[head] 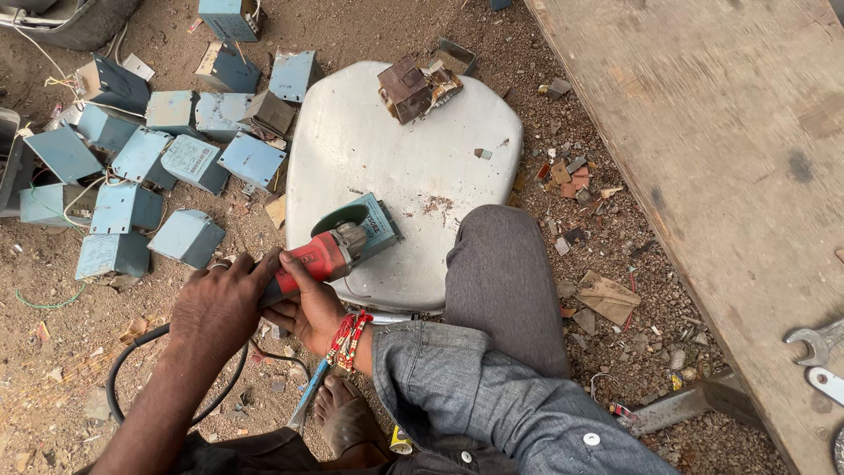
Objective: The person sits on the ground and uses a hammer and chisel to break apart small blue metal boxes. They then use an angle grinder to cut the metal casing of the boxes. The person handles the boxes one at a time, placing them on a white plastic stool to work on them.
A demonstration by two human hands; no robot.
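A red angle grinder point(318, 257) lies across both my hands, its dark guarded disc point(339, 217) resting on a small blue metal box point(376, 222). My left hand point(220, 303) wraps the rear of the grinder's body. My right hand point(308, 303), with red thread bands on the wrist, grips the body from below. The box sits on a grey curved metal plate point(396, 149) lying on the dirt. The grinder's black cable point(132, 352) loops over the ground at lower left.
Several blue metal boxes point(132, 167) are heaped at left. A rusty cut-open unit point(411, 86) sits at the plate's far end. My knee point(501, 264) and bare foot point(343, 413) are close by. A wooden board point(703, 132) with wrenches point(813, 343) runs along the right.
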